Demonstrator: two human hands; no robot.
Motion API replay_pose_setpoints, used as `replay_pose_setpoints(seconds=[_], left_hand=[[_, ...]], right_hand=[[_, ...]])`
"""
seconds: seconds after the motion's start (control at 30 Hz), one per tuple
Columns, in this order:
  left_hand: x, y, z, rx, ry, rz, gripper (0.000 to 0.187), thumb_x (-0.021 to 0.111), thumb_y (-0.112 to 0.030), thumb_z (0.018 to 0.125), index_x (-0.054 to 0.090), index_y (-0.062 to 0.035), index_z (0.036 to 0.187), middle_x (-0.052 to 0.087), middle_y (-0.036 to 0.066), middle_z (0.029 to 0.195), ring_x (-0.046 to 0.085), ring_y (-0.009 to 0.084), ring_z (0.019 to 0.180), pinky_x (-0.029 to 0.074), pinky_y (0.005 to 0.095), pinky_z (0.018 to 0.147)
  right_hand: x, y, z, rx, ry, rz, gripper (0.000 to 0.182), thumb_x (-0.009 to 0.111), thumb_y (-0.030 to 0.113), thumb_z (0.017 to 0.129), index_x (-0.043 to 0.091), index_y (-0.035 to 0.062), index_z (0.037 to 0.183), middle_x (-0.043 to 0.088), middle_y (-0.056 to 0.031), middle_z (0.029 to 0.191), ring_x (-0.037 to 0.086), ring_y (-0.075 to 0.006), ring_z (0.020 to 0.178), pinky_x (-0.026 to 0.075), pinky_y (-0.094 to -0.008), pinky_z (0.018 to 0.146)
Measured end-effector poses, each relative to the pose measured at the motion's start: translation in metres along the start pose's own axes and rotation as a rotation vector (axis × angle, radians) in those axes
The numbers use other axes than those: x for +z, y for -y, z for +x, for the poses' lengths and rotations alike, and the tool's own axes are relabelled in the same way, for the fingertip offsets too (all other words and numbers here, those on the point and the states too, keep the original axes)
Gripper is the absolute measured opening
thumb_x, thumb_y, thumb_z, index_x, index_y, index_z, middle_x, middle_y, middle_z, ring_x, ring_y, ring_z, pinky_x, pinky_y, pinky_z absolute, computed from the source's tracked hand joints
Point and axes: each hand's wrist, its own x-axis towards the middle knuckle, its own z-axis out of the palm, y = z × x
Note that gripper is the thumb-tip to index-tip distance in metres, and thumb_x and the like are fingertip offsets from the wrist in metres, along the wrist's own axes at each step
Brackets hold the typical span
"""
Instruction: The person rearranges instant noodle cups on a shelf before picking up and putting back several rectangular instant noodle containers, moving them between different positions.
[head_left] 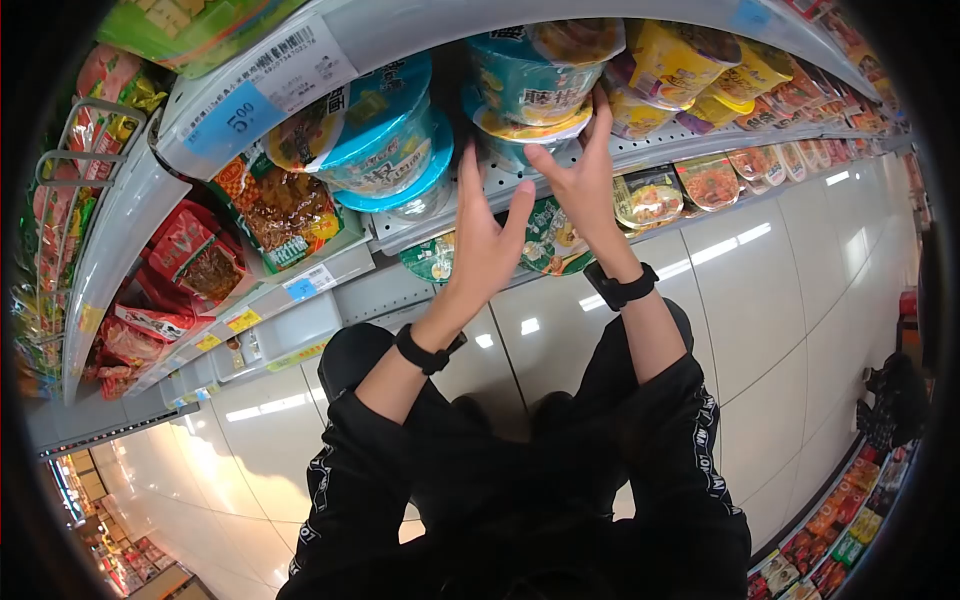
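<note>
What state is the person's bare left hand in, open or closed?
Open: the left hand has extended fingers and a spread thumb near the stacked round teal noodle bowls.

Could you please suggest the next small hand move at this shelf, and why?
I would probably ease the left hand inward to steady the stacked teal cups: the right hand has fingers along their right side, while the left sits open by their lower left, contact unclear.

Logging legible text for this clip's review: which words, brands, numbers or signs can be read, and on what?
"5.00": blue price label
"藤椒", apparently: upper teal bowl
"LO", part of a word: right sleeve band
Too small or blurred: white barcode label, lower shelf label, most other print.
</note>
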Motion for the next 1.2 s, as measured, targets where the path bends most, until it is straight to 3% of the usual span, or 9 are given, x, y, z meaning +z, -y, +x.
replay_pose_setpoints(seconds=[0.43, 0.57, 0.63, 0.67, 0.73, 0.83, 0.97, 1.03, 1.2], left_hand=[[-0.001, 0.006, 0.005, 0.081, 0.04, 0.067, 0.08, 0.066, -0.013, 0.084, 0.016, 0.0055, 0.145, 0.03, 0.027, 0.143, 0.039, 0.0377, 0.129, 0.032, 0.0429, 0.109], [-0.004, 0.009, 0.005, 0.081, 0.072, 0.044, 0.078, 0.063, -0.007, 0.083, 0.016, 0.0053, 0.145, 0.028, 0.027, 0.144, 0.038, 0.0379, 0.131, 0.031, 0.0436, 0.11], [-0.003, 0.009, 0.005, 0.125, 0.046, 0.003, 0.077, 0.062, -0.004, 0.083, 0.017, 0.0057, 0.144, 0.027, 0.027, 0.145, 0.034, 0.0375, 0.134, 0.031, 0.045, 0.11], [-0.001, 0.008, 0.005, 0.126, 0.045, 0.003, 0.077, 0.062, -0.004, 0.083, 0.017, 0.0057, 0.144, 0.027, 0.027, 0.145, 0.034, 0.0375, 0.134, 0.031, 0.045, 0.11], [0.008, 0.002, 0.001, 0.182, -0.057, 0.014, 0.075, 0.06, -0.001, 0.082, 0.018, 0.0056, 0.144, 0.025, 0.028, 0.147, 0.03, 0.0386, 0.137, 0.028, 0.0462, 0.111], [0.013, -0.005, -0.013, 0.267, -0.133, 0.16, 0.068, 0.056, 0.0, 0.087, 0.02, 0.0028, 0.145, 0.022, 0.022, 0.15, 0.028, 0.0328, 0.138, 0.023, 0.0458, 0.115], [0.01, -0.023, -0.015, 0.427, -0.026, 0.286, 0.066, 0.054, 0.001, 0.087, 0.021, 0.0032, 0.144, 0.021, 0.022, 0.15, 0.026, 0.0334, 0.139, 0.021, 0.0462, 0.115], [0.015, -0.015, -0.013, 0.338, -0.123, 0.166, 0.069, 0.055, 0.002, 0.084, 0.02, 0.0063, 0.143, 0.023, 0.029, 0.148, 0.027, 0.0412, 0.138, 0.022, 0.0459, 0.113], [0.024, -0.009, -0.012, 0.114, -0.109, -0.004, 0.069, 0.055, 0.0, 0.087, 0.018, 0.006, 0.145, 0.028, 0.028, 0.146, 0.033, 0.0375, 0.136, 0.026, 0.043, 0.112]], right_hand=[[-0.012, -0.015, -0.008, 0.005, 0.0, 0.003, 0.108, 0.086, 0.028, 0.069, 0.016, -0.0036, 0.145, 0.039, -0.0231, 0.14, 0.043, -0.0299, 0.129, 0.033, -0.0381, 0.109], [-0.017, -0.009, -0.009, 0.007, 0.041, 0.031, 0.105, 0.081, 0.038, 0.075, 0.016, -0.0034, 0.146, 0.036, -0.0235, 0.143, 0.04, -0.0298, 0.131, 0.031, -0.0388, 0.11], [-0.017, -0.018, -0.008, -0.059, 0.027, 0.061, 0.093, 0.066, 0.046, 0.088, 0.014, -0.0032, 0.146, 0.036, -0.0246, 0.143, 0.04, -0.03, 0.132, 0.029, -0.0387, 0.11], [-0.015, -0.015, -0.007, -0.06, 0.028, 0.062, 0.093, 0.066, 0.046, 0.088, 0.014, -0.0032, 0.146, 0.036, -0.0246, 0.143, 0.04, -0.03, 0.132, 0.029, -0.0387, 0.11], [-0.011, -0.004, -0.005, -0.148, -0.105, 0.068, 0.072, 0.046, 0.044, 0.099, 0.02, -0.004, 0.146, 0.039, -0.0229, 0.143, 0.039, -0.0293, 0.133, 0.028, -0.0376, 0.11], [-0.019, 0.007, -0.002, -0.208, -0.123, -0.051, 0.056, 0.038, 0.033, 0.103, 0.028, -0.0054, 0.143, 0.039, -0.0204, 0.144, 0.037, -0.028, 0.134, 0.026, -0.0362, 0.111], [-0.017, -0.006, -0.003, -0.125, -0.171, 0.063, 0.051, 0.038, 0.029, 0.103, 0.034, -0.006, 0.14, 0.038, -0.0182, 0.145, 0.037, -0.0273, 0.134, 0.026, -0.0356, 0.11], [-0.015, -0.007, -0.004, -0.087, -0.147, 0.025, 0.054, 0.042, 0.028, 0.102, 0.03, -0.0057, 0.142, 0.04, -0.02, 0.143, 0.038, -0.0268, 0.132, 0.026, -0.0351, 0.11], [-0.006, 0.008, -0.003, -0.018, -0.08, 0.091, 0.059, 0.049, 0.027, 0.099, 0.026, -0.0052, 0.143, 0.039, -0.0217, 0.141, 0.037, -0.0255, 0.132, 0.027, -0.0353, 0.11]])
